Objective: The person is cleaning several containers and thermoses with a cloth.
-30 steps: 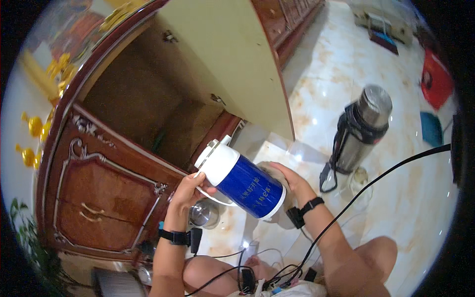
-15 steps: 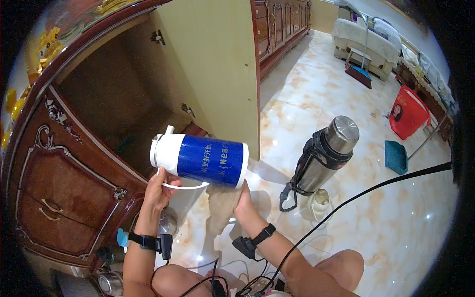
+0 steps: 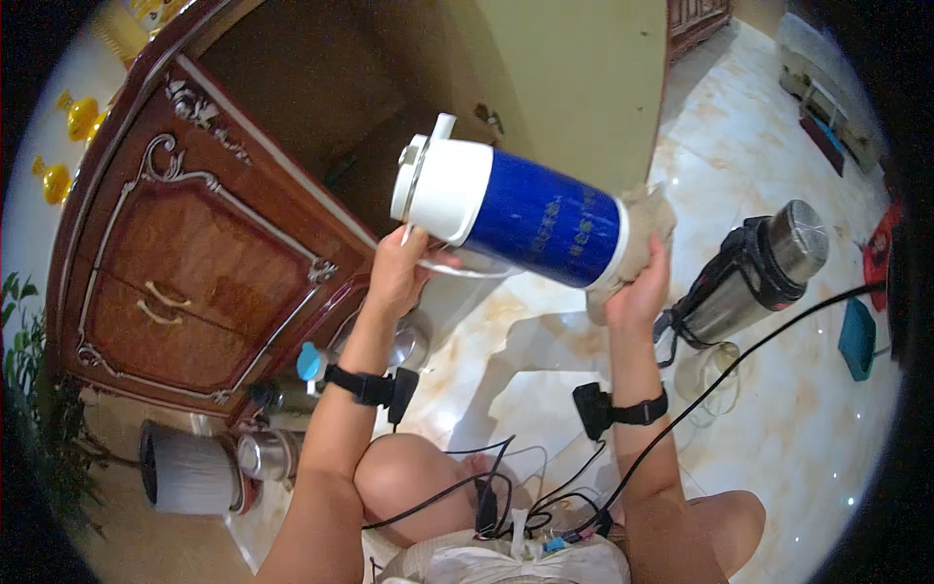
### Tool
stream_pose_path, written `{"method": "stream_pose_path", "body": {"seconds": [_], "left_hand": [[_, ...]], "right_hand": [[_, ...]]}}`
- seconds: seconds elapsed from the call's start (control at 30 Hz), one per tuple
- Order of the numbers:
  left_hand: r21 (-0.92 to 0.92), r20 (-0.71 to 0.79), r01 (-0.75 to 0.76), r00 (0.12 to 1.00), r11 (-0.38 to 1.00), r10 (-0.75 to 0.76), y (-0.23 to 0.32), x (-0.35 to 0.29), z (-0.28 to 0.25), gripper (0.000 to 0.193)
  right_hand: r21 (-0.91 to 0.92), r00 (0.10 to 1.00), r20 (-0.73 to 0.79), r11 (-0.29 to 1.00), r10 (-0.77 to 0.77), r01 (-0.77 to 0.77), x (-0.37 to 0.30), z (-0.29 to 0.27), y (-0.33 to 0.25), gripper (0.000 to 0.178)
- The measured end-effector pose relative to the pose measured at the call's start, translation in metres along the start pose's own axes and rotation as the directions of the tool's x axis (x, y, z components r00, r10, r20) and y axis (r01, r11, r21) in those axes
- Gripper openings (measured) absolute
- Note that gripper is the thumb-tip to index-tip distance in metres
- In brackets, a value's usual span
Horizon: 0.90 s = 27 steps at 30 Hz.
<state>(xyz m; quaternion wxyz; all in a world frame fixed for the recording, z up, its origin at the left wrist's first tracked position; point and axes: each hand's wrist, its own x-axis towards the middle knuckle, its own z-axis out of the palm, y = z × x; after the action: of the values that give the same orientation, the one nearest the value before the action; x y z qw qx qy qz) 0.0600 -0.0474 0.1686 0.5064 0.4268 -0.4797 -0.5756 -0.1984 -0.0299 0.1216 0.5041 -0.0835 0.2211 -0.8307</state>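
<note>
We hold the jug [image 3: 516, 216] off the floor, tipped onto its side in front of the open cabinet [image 3: 321, 117]. Its white lid end points toward the cabinet, its base toward the steel flask [image 3: 749, 277].

Left hand [image 3: 399, 273]: under the jug at the lid end, fingers curled closed on the thin white handle loop that hangs below the lid. It likely carries the weight there and steadies the tilt.

Right hand [image 3: 637, 292]: at the jug's base, palm up against the bottom rim, with a beige cloth [image 3: 647, 219] pressed between hand and base. The cloth wraps round the base edge; we judge the hand is wiping or padding that end. Fingers are mostly hidden behind cloth and jug, so how tightly they close we cannot tell.

So the jug lies across both hands, lid end higher than the base, blue body free between them. Held sideways, its bottom is open to the cloth.

Around the jug:
- steel flask with black strap, upright on the marble floor [image 3: 798, 409], beyond the jug's base, well apart;
- carved wooden cabinet door [image 3: 185, 282], below the lid end;
- grey ribbed cylinder [image 3: 190, 472] on the floor, far below the lid end;
- black cables [image 3: 545, 477] trailing under the jug by our knees.
</note>
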Motion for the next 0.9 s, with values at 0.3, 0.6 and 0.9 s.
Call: {"method": "stream_pose_path", "body": {"seconds": [0.3,0.6,0.9], "left_hand": [[0.278,-0.031,-0.135,0.988,0.951,0.149,0.008,-0.024,0.028,0.019],[0.061,-0.209,0.148,0.969,0.987,-0.132,-0.026,-0.005,0.013,0.027],[0.349,-0.293,0.136,0.956,0.927,-0.03,-0.04,0.015,-0.001,0.029]], "right_hand": [[-0.75,0.994,0.102,0.655,-0.03,0.097,0.002,-0.021,0.028,0.045],[-0.701,0.811,0.585,0.508,0.009,0.5,-0.085,0.003,0.084,0.037],[-0.924,0.59,0.295,0.068,0.752,0.375,-0.083,-0.032,0.075,0.033]]}}
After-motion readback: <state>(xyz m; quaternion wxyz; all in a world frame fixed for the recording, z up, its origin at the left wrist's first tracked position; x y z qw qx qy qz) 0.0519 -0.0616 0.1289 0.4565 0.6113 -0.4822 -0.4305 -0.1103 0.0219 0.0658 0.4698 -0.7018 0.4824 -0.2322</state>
